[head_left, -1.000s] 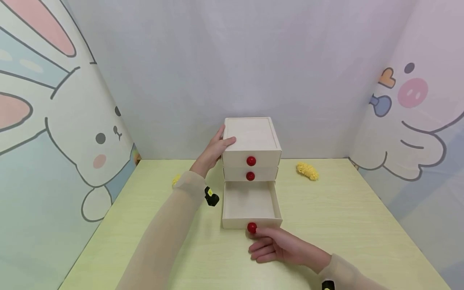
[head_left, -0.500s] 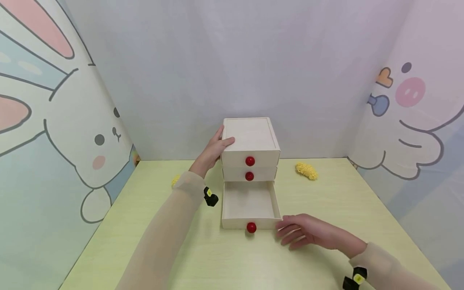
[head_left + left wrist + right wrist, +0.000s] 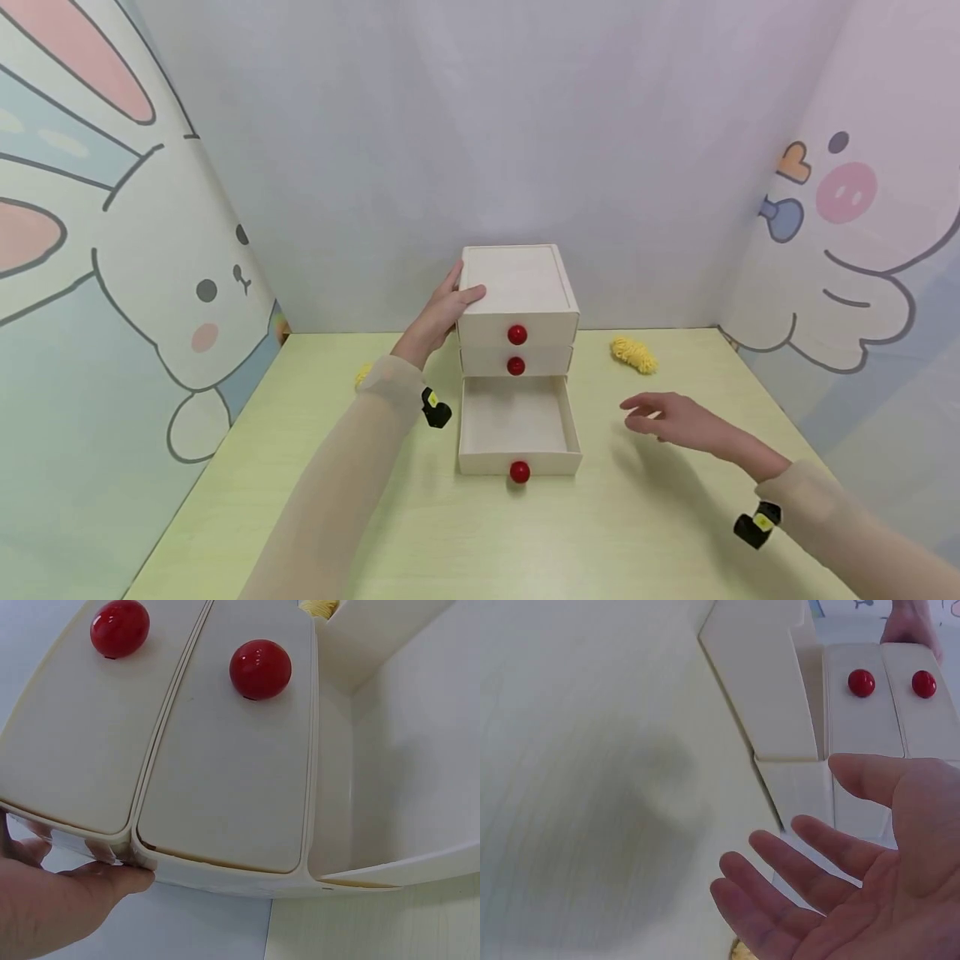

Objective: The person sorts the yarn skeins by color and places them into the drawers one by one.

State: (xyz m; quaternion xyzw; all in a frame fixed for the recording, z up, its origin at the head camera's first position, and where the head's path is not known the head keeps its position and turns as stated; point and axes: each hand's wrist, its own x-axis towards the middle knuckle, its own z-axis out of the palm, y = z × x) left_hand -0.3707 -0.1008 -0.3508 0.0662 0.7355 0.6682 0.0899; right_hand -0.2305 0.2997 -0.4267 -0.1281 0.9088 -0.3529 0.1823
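Note:
A small white drawer cabinet (image 3: 517,279) with round red knobs stands at the back of the table. Its bottom drawer (image 3: 517,417) is pulled out and holds nothing; the upper two drawers are closed. At the cabinet's upper left edge my left hand (image 3: 438,312) grips it, thumb over the top, the other fingers along the side and partly hidden. My right hand (image 3: 678,421) hovers over the table right of the drawer, holding nothing, its fingers (image 3: 802,862) loosely bent and spread. Beyond it lies a bundle of yellow yarn (image 3: 633,354).
Another yellow bundle (image 3: 363,372) shows partly behind my left forearm. The pale wood-grain table (image 3: 420,533) is bounded by a plain back curtain (image 3: 487,125) and side panels printed with a rabbit (image 3: 172,275) and a pig (image 3: 847,192).
My right hand has let go of the bottom drawer's red knob and moved right, then farther back over the table. The left hand stays on the cabinet; the drawer stays pulled out.

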